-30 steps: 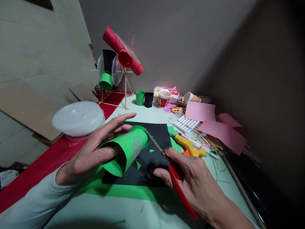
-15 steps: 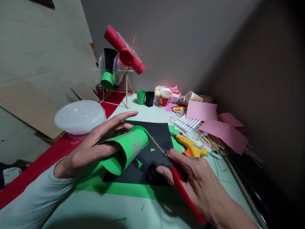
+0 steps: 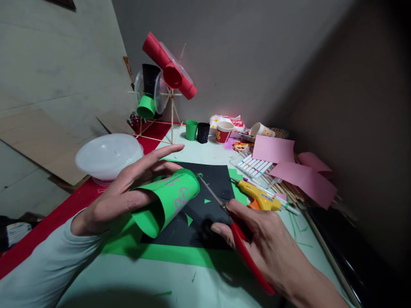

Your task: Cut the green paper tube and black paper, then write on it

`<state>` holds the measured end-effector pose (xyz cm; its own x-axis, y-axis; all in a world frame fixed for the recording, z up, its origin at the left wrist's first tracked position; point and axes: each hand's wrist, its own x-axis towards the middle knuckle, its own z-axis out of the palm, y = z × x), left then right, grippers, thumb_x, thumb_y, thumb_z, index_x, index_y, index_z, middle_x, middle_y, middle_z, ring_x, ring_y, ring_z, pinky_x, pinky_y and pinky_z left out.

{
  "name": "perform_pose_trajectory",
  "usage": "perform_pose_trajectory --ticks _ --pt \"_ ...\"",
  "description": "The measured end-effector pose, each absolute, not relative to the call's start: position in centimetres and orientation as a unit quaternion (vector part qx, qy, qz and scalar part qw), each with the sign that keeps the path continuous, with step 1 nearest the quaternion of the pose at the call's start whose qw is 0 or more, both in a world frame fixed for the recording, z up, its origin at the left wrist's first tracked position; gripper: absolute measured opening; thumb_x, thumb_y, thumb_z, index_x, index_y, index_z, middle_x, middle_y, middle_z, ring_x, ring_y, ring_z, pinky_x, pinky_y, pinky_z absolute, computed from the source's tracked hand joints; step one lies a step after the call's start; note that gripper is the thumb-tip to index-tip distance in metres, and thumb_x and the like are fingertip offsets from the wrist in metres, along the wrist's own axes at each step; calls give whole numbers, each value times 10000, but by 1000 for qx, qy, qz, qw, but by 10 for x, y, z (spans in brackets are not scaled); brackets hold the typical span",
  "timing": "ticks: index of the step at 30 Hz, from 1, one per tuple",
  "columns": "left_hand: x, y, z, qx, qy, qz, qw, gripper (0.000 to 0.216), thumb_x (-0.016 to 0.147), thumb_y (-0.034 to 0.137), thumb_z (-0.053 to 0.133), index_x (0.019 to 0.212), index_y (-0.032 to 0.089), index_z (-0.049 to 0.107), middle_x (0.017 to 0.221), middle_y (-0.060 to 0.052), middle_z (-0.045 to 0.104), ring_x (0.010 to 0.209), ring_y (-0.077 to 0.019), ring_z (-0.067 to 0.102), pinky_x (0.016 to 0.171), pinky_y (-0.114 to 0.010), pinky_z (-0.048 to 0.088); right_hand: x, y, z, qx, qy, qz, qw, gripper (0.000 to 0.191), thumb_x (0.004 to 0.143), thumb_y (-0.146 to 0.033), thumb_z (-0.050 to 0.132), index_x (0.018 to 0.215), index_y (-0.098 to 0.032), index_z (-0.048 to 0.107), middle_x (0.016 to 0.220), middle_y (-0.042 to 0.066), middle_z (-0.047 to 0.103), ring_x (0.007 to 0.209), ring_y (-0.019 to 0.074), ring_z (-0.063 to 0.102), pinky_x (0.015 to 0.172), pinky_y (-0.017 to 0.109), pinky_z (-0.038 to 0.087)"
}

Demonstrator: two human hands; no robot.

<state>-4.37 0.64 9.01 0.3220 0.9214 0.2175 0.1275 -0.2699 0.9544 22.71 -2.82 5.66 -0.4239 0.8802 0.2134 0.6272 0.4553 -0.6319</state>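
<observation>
My left hand (image 3: 128,188) holds a rolled green paper cup shape (image 3: 168,201) with pink line drawing on it, thumb tucked inside the roll, fingers stretched over the top. My right hand (image 3: 260,246) grips red-handled scissors (image 3: 239,239) whose metal blades point up and left toward the rim of the green roll. Below both lies a black paper sheet (image 3: 208,201) on a green sheet (image 3: 167,254), with small green triangular scraps on the black.
A yellow glue gun (image 3: 258,197) and markers (image 3: 253,164) lie right of the black sheet, beside pink papers (image 3: 272,149). Small cups (image 3: 202,131) stand at the back. A stick-framed model with a red tube (image 3: 168,68) rises behind. A clear plastic lid (image 3: 107,156) sits left on red paper.
The green roll has turned slightly in my left hand and shifted a little left. The scissors stay near its rim.
</observation>
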Motion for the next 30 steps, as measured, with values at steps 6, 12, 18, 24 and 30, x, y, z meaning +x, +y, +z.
perform_pose_trajectory --ticks 6,12,18,24,30 --pt "-51 11 83 642 379 435 504 666 776 302 612 1436 356 543 1202 -16 714 1164 -335 638 945 -389 519 229 -25 59 -499 -785 267 253 443 930 -617 545 740 -246 394 571 -85 294 541 119 220 460 210 245" --pt "-49 7 90 563 364 451 589 715 754 391 600 1457 284 531 1200 -67 717 1260 -368 581 919 -408 545 227 -25 61 -508 -779 293 221 498 884 -671 573 719 -244 380 589 -71 304 554 121 240 445 211 238" --pt "-43 3 98 492 381 483 616 669 758 386 619 1414 261 572 1193 -69 709 1110 -333 657 925 -419 532 228 -21 63 -519 -772 258 263 411 875 -645 601 829 -246 512 564 -63 433 495 125 364 451 233 319" --pt "-37 4 90 594 362 350 628 757 763 463 653 1482 296 482 1180 -67 694 1065 -333 643 867 -405 508 228 -22 64 -508 -724 307 353 204 947 -446 603 994 -263 525 686 -31 640 573 157 608 590 279 496" --pt "-21 0 85 684 369 275 566 768 778 487 681 1494 305 474 1183 -58 688 1088 -309 603 969 -411 434 222 -22 57 -465 -696 399 374 268 887 -378 718 1022 -264 516 947 2 760 799 166 712 697 255 537"
